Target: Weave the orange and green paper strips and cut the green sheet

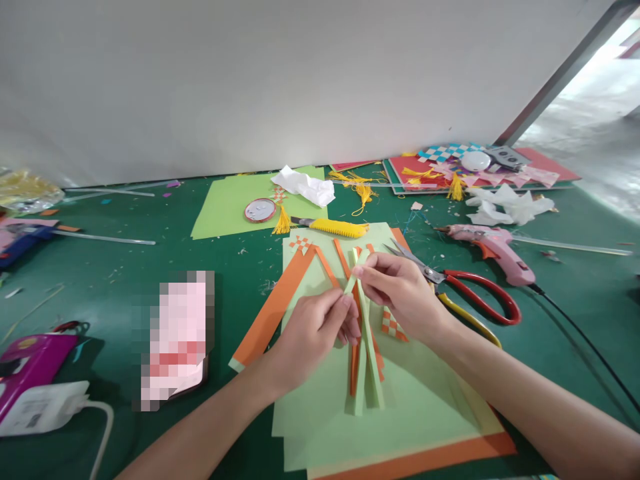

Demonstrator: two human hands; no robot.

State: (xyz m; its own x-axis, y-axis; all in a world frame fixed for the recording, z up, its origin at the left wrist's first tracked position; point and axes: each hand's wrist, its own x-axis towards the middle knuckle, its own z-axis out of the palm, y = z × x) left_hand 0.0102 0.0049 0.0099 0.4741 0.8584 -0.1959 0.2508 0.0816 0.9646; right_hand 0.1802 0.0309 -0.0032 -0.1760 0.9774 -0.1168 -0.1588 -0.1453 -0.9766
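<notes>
Between my two hands runs a light green paper strip, pinched at both ends over the paper stack. My left hand is closed on its lower end, with the fingers curled. At the upper end, the thumb and forefinger of my right hand grip it. Beneath them, more green strips and orange strips lie crossed on light green sheets. A small orange-and-green woven paper piece sits under my right wrist, and another checkered piece lies at the sheet's top left.
Red-and-yellow-handled scissors and a pink glue gun lie to the right. A yellow utility knife rests behind the hands. A phone is at the left, beside a white charger. A wall closes the back.
</notes>
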